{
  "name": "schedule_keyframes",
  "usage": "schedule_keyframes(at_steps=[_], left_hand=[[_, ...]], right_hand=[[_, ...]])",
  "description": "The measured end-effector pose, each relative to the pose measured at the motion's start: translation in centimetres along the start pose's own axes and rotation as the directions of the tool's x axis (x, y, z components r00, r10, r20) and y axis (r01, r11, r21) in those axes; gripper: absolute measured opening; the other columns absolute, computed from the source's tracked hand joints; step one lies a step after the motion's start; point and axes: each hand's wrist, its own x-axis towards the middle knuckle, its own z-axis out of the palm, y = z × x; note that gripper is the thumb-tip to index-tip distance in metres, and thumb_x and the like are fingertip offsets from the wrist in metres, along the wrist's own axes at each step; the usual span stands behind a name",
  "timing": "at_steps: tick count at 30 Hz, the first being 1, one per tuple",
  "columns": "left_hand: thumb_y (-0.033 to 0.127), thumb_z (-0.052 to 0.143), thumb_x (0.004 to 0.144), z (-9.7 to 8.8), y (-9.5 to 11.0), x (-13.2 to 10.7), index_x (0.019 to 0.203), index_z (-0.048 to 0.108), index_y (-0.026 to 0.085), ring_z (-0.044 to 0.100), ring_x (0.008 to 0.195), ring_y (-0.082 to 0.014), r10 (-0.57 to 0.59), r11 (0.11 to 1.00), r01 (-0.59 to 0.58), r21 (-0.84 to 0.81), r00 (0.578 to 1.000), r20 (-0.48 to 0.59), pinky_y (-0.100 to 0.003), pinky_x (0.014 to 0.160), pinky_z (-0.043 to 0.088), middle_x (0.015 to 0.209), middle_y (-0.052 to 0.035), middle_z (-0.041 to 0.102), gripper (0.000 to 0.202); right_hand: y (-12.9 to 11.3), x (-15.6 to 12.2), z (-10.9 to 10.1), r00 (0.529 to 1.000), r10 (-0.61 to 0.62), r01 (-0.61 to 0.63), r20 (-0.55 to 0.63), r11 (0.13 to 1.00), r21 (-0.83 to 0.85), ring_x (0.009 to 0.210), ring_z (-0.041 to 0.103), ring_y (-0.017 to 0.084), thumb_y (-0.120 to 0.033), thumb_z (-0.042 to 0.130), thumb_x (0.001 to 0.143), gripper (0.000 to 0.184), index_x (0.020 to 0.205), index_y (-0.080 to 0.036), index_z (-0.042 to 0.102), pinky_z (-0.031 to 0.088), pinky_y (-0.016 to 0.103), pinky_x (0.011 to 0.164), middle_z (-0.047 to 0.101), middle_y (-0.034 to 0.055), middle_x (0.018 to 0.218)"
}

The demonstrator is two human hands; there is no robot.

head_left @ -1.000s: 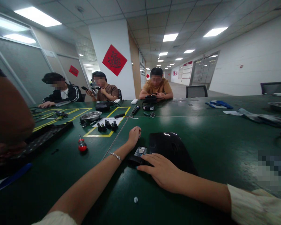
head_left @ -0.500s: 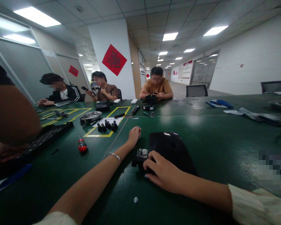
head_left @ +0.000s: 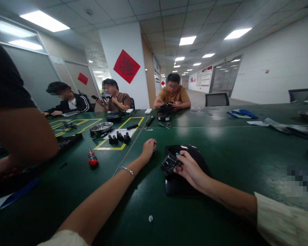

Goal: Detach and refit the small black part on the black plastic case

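My right hand (head_left: 192,168) grips a small black boxy part (head_left: 168,164) with a shiny face, thumb and fingers at its right side. The part is tilted and held over a glossy black curved shell (head_left: 178,189), which lies on the green table (head_left: 128,213). The hand and the part cover the shell's middle. To the left, my left hand (head_left: 149,149) rests on the table with its fingers curled closed. Whatever is inside those fingers is hidden. A small whitish round piece (head_left: 150,218) lies on the table nearer to me.
A red-handled screwdriver (head_left: 92,159), several black cylindrical parts (head_left: 119,137) and a metal bowl (head_left: 101,127) are to the left. At far left a co-worker's arm (head_left: 25,133) reaches over a black tray (head_left: 69,141). Three people sit across the table.
My right hand has lifted the black part off the table, turned it and brought it right, over the shell. My left hand stays closed in nearly the same place.
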Motion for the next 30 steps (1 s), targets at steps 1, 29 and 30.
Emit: schedule_keyframes(at_steps=[1,29,30], left_hand=[[0.027,0.041,0.071,0.0,0.0,-0.1,0.059,0.045,0.018,0.036,0.038,-0.0078,0.004,1.0,-0.004,-0.001,1.0,0.0,-0.02,0.041,0.029,0.041,0.0065,0.037,0.016],[0.028,0.04,0.072,-0.1,0.0,-0.1,0.061,0.045,0.018,0.036,0.039,-0.0076,-0.003,0.999,0.001,0.044,1.0,0.027,-0.02,0.041,0.028,0.044,0.0065,0.039,0.016],[0.028,0.04,0.072,-0.1,0.0,-0.1,0.061,0.045,0.018,0.036,0.039,-0.0076,0.0,0.999,-0.002,0.049,1.0,0.027,-0.02,0.041,0.029,0.043,0.0065,0.039,0.016]], right_hand=[[-0.2,0.1,-0.1,0.999,0.03,-0.029,-0.014,0.999,0.044,0.052,0.044,0.007,-0.032,0.058,0.074,0.03,0.086,-0.024,0.032,0.042,0.022,0.054,0.047,-0.0067,0.067],[-8.1,0.4,-2.3,0.888,-0.427,0.044,0.168,-0.286,-0.957,0.055,0.05,0.014,-0.032,0.037,0.085,0.014,0.086,-0.02,0.045,0.019,0.024,0.049,0.053,-0.0002,0.064],[-8.2,0.2,-2.0,0.893,-0.425,-0.001,0.151,-0.337,-0.941,0.057,0.052,0.015,-0.032,0.037,0.086,0.015,0.088,-0.02,0.046,0.018,0.025,0.048,0.056,0.001,0.066]])
